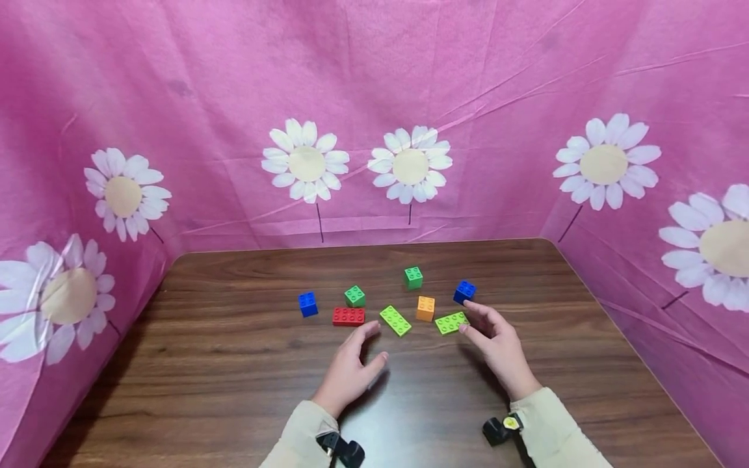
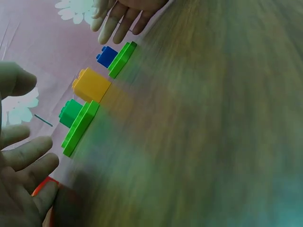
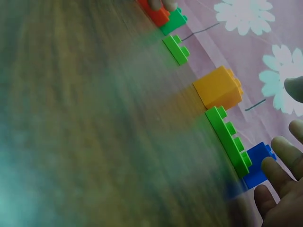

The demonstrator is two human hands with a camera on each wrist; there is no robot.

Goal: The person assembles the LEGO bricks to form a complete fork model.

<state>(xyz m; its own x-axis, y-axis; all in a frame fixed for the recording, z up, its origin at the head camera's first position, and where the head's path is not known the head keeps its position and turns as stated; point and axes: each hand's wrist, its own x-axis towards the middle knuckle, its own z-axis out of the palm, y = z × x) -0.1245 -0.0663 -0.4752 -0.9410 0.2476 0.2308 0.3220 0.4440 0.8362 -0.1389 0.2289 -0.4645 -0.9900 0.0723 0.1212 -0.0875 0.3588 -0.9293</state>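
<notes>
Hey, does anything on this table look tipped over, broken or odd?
Nothing stands out. The orange brick, red brick and others sit studs up on the table, with no visible damage. The lime plate near the left hand lies slanted, but looks merely scattered.

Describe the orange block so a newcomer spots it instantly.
On the brown wood-grain table, find the two flat lime-green bricks. The orange block stands between them, set slightly farther back in the head view. It is the only orange piece and taller than both.

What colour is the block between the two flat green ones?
The block is orange; it shows best in the head view.
</notes>
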